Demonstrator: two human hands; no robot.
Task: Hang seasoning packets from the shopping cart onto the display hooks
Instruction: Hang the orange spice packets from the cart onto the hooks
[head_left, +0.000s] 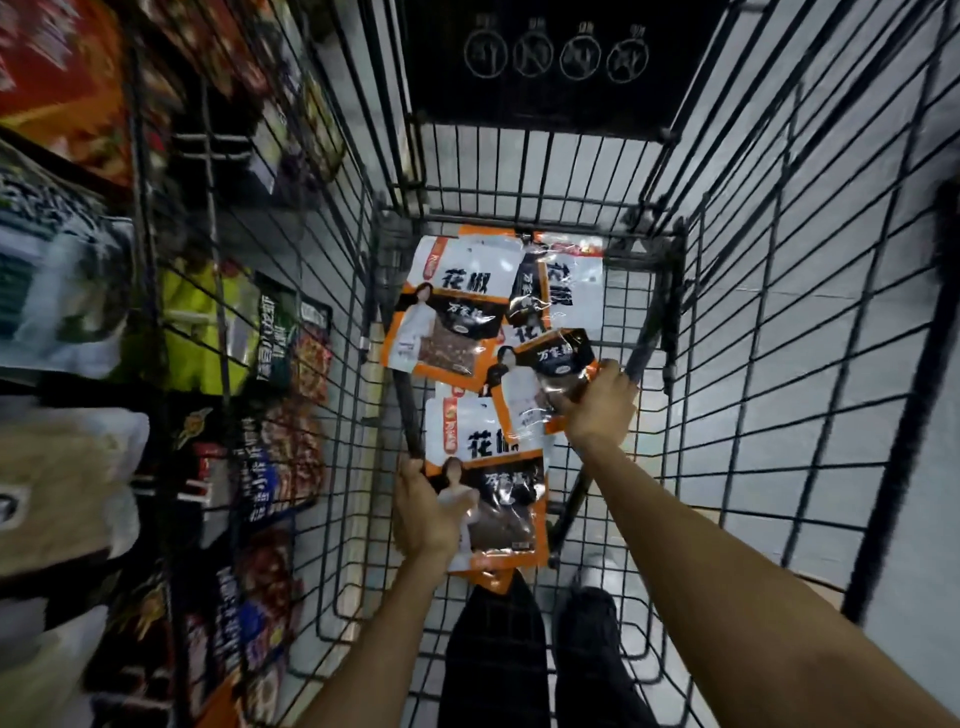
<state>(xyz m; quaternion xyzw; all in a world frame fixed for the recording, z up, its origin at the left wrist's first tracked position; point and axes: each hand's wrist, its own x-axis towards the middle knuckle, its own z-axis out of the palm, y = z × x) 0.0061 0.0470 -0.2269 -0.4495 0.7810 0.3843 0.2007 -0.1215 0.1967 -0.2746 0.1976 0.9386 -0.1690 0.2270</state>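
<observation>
- Hands work inside the shopping cart (779, 312): my left hand (426, 512) grips one seasoning packet (498, 467) by its edge, and my right hand (600, 402) closes on a second packet (535, 384).
- Just beyond both hands lie more packets (452, 306), overlapping.
- Step, I judge: picking up. Next I must lift both out and turn to the display (275, 467) left of my left hand; its hooks are too blurred to see.

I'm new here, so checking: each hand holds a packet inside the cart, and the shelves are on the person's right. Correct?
Not quite: the head view shows the shelves on the person's left. The rest holds: the left hand holds the near packet, the right hand the far packet, inside the cart.
</observation>
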